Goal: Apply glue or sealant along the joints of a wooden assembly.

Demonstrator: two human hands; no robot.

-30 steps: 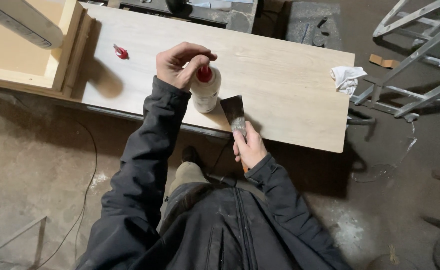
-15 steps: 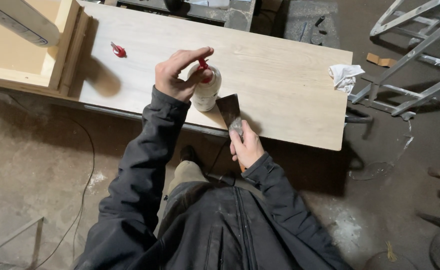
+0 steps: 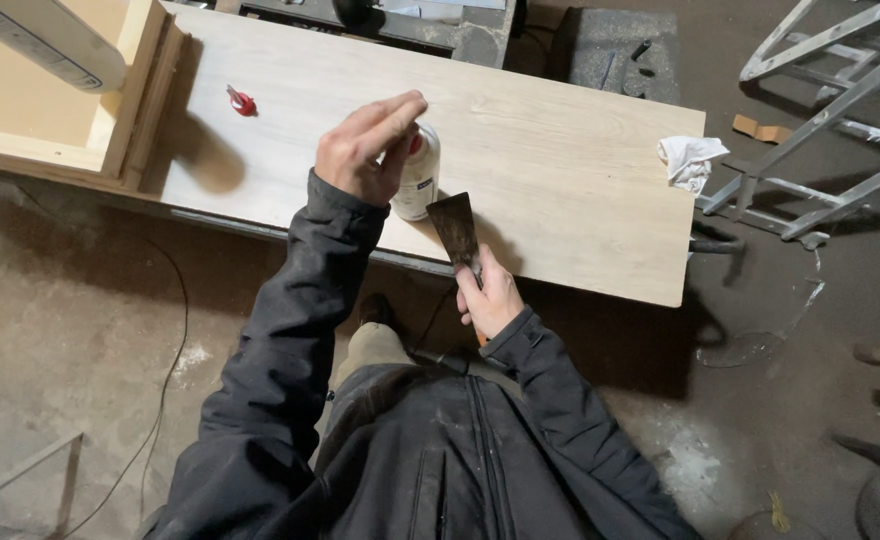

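A white glue bottle (image 3: 420,180) with a red tip stands upright on a pale wood board (image 3: 560,150). My left hand (image 3: 365,150) hovers over its top, fingertips pinching at the red tip. My right hand (image 3: 490,295) grips the handle of a dark putty knife (image 3: 457,228) at the board's near edge, with the blade lying flat on the wood just right of the bottle. A small red cap (image 3: 242,101) lies on the board to the far left.
A crumpled white rag (image 3: 690,160) lies at the board's right end. A wooden box frame (image 3: 130,90) stands at the left. Metal ladder rails (image 3: 820,110) lean at the right. A cable (image 3: 175,330) runs across the concrete floor.
My left hand has lifted from wrapping the bottle's top to pinching at its tip with the fingers raised. The right hand and putty knife have stayed in place.
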